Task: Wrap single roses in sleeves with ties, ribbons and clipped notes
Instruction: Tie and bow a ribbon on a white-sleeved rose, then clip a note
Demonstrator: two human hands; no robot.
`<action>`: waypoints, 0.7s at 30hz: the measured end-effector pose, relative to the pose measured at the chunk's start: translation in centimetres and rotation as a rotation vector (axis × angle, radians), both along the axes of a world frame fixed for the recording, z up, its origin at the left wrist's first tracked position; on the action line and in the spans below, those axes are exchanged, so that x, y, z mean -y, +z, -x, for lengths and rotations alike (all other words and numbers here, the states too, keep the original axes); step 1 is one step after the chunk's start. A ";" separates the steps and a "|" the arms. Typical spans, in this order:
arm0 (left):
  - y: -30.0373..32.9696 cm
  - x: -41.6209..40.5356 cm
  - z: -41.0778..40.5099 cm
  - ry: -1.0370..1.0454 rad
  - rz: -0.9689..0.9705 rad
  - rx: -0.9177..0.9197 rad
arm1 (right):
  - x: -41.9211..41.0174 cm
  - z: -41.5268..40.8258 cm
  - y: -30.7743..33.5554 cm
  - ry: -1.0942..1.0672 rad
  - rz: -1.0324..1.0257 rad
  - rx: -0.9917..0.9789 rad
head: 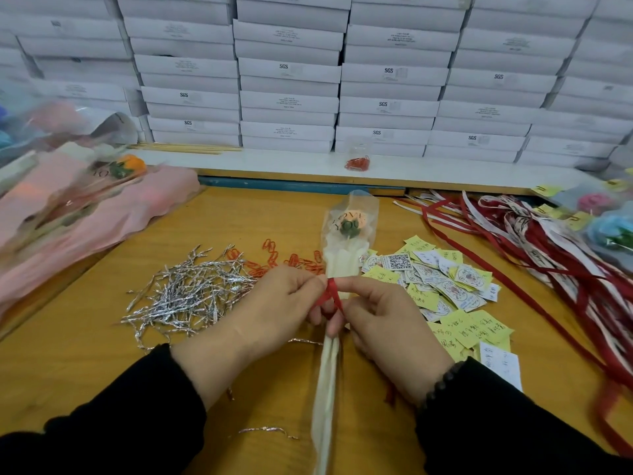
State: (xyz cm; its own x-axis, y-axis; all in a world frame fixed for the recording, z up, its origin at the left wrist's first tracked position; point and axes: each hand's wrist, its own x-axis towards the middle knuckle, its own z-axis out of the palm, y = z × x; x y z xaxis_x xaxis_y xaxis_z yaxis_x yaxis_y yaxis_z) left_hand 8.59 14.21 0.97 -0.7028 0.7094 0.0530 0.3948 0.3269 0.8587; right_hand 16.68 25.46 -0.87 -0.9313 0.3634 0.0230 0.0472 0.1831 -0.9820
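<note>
Sleeved rose (346,241) upright mid-table (85,365), light, crinkly, crushable at the head; both hands, left (274,303) and right (380,313), pinching red ribbon (331,292) at gathered neck, likely the safest hold.

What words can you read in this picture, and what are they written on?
"SGS": printed on many of the stacked white boxes.
"LOVE YOU": on the clear sleeve over the rose, somewhat blurred.
QR code, no readable words: on a white card.
Handwriting on the yellow notes: too blurred to read.
Small print lines on other boxes: too small to read.
Print on the white ribbons: too blurred to read.
</note>
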 end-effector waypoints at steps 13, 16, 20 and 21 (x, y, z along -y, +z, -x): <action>-0.7 0.6 1.1 -0.090 -0.192 0.529 | -0.4 0.0 0.0 -0.010 -0.238 -0.036; -1.0 0.6 1.2 -0.094 -0.252 0.632 | -0.5 0.0 -0.1 0.007 -0.247 -0.052; -1.1 0.7 1.3 -0.107 -0.272 0.687 | -0.7 -0.1 0.0 0.019 -0.263 -0.068; -1.1 0.7 1.3 -0.116 -0.264 0.688 | -0.7 0.0 0.0 0.020 -0.278 -0.068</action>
State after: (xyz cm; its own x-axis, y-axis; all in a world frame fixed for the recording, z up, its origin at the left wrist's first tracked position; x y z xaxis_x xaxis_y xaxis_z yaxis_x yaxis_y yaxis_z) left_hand 7.31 13.55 -0.12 -0.5605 0.8054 -0.1928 -0.2405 0.0645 0.9685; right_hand 16.71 26.15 -0.87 -0.9313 0.3156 0.1818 -0.0236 0.4458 -0.8948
